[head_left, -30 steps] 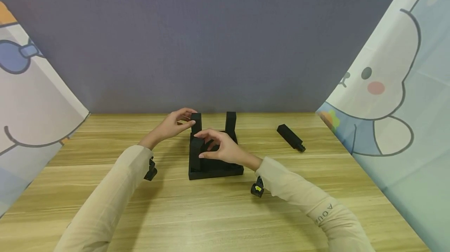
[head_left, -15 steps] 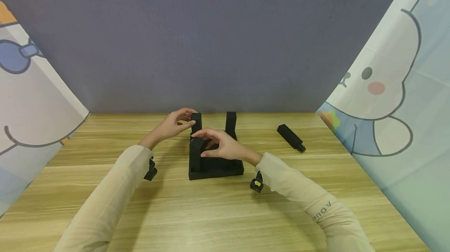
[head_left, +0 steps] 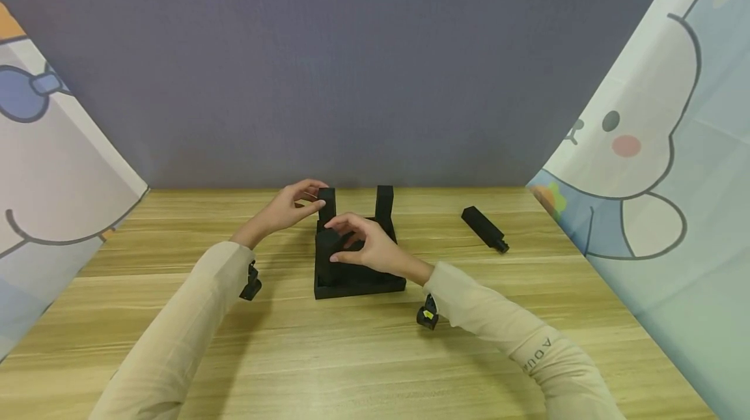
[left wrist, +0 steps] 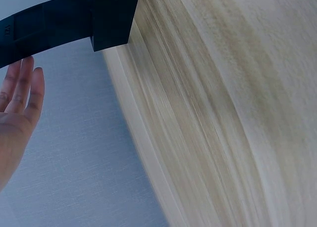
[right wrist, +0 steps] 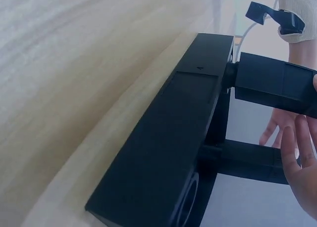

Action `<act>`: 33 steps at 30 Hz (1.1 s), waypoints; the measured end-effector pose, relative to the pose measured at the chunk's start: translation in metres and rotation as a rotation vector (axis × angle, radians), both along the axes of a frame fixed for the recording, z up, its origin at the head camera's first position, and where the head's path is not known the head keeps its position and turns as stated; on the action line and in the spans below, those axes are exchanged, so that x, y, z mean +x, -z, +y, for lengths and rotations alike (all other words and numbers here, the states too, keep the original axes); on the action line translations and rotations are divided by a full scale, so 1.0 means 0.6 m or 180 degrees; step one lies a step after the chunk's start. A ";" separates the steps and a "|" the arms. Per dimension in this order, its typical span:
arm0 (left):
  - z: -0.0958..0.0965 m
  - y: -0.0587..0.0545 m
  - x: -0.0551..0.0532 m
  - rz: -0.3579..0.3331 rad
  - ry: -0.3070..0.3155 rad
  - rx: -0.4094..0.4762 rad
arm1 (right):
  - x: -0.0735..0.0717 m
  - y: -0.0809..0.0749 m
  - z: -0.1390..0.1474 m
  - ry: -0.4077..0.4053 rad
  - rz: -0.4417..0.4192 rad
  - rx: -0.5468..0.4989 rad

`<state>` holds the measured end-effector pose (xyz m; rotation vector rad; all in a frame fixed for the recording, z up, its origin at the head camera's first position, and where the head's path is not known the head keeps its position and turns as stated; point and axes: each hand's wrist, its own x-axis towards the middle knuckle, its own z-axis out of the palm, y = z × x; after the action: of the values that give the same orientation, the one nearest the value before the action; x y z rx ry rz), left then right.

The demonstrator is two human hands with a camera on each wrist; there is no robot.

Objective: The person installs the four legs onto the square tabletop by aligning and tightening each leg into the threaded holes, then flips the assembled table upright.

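A black square base (head_left: 362, 290) lies on the table in the head view, with three black legs standing up from it. My right hand (head_left: 375, 247) pinches the front left leg (head_left: 325, 257) near its top, between thumb and fingers. In the right wrist view that leg (right wrist: 272, 81) meets the base (right wrist: 153, 138) at a narrow round neck, and a round hole (right wrist: 189, 200) shows at the base's near corner. Around the top of the back left leg (head_left: 327, 205) my left hand (head_left: 284, 208) curves its thumb and fingers. The left wrist view shows fingers (left wrist: 22, 88) against a leg (left wrist: 49, 29).
Another black leg (head_left: 483, 228), with a narrower stub at one end, lies on the wooden table (head_left: 328, 361) to the right. The back right leg (head_left: 384, 204) stands untouched. A grey panel (head_left: 340, 68) rises behind the table, and printed cloths (head_left: 656, 146) hang at both sides.
My right hand's fingertips shifted slightly left on the front left leg, then back right, and the leg looks turned a little. The left hand and the base have stayed in place.
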<state>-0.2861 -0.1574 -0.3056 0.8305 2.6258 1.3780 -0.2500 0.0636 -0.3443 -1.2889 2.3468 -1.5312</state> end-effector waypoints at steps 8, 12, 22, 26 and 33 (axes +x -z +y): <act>0.001 -0.002 0.002 -0.0001 -0.0011 -0.0022 | -0.011 -0.013 0.007 -0.0338 -0.0003 0.0133; 0.000 -0.002 0.001 0.0009 -0.0008 -0.0032 | -0.017 -0.018 0.010 -0.0506 -0.0085 0.0168; 0.001 -0.003 0.002 -0.0001 -0.0015 -0.0036 | -0.010 -0.011 0.007 -0.0291 -0.0041 0.0098; 0.001 -0.003 0.002 0.0014 -0.0014 -0.0023 | -0.003 -0.004 0.006 -0.0092 0.0023 0.0048; 0.000 0.002 -0.002 0.0030 -0.0014 0.0000 | -0.001 -0.002 0.005 -0.0048 0.0082 0.0042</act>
<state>-0.2875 -0.1576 -0.3068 0.8340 2.6361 1.3786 -0.2504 0.0668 -0.3432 -1.3283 2.3528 -1.5015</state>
